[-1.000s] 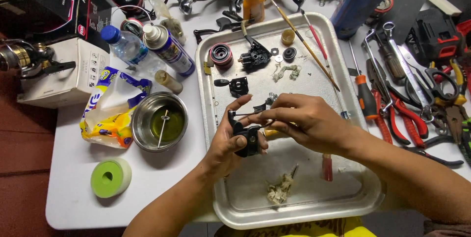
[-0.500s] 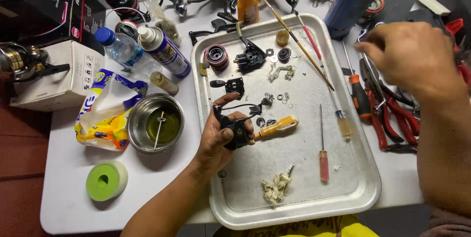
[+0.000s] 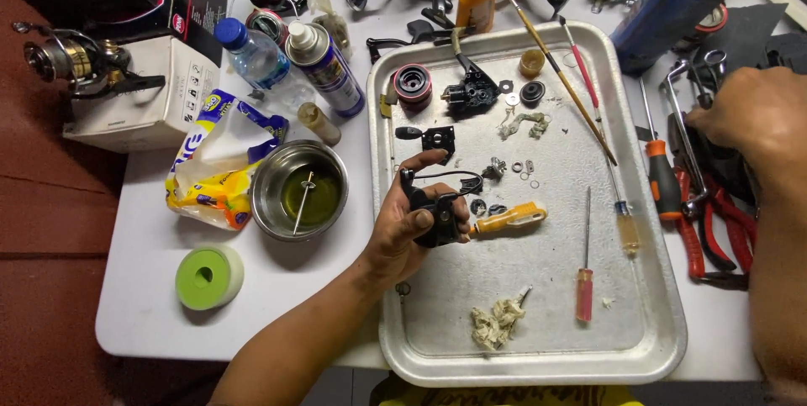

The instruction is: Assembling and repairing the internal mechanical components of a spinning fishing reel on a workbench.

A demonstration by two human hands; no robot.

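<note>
Still 1 left hand point(image 3: 403, 229) clamped round the black reel body point(image 3: 439, 219) — right hand point(image 3: 752, 116) now lower among the pliers point(image 3: 714, 221), grip unclear.

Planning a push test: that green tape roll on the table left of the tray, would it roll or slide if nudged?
The green tape roll lies flat on its side face on the white table, so it would probably slide rather than roll. It looks small and hollow-cored, so likely light. If tipped onto its edge, its round shape could let it roll off the table.
</note>
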